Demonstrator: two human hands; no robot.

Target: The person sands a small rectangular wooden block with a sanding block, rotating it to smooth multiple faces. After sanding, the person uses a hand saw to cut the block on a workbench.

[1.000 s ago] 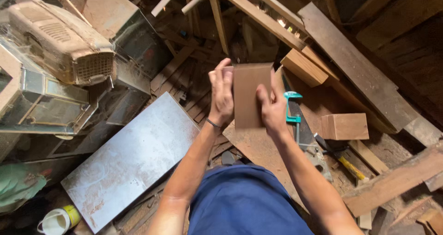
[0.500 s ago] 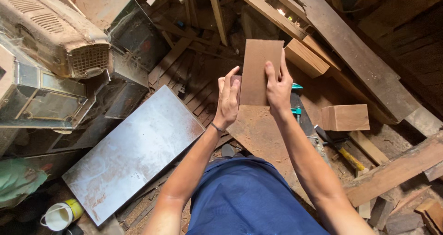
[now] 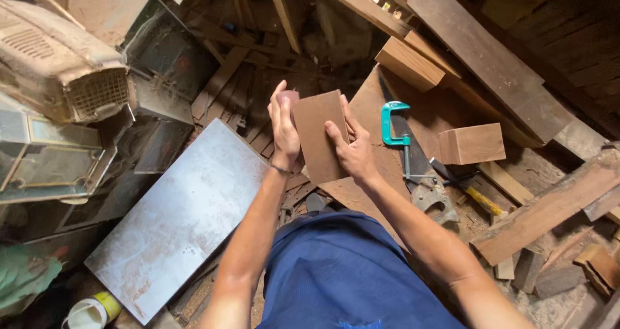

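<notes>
The flat rectangular brown wooden board (image 3: pixel 318 135) is hiding the left hand's (image 3: pixel 284 125) palm. The frame's bottom edge is cutting off both forearms, and the white-and-yellow plastic container (image 3: pixel 92 311) there.

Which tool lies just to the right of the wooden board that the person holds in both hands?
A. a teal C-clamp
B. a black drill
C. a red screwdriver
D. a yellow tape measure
A: a teal C-clamp lies on the wood sheet beside the flat board, which the left hand and right hand hold.
</notes>
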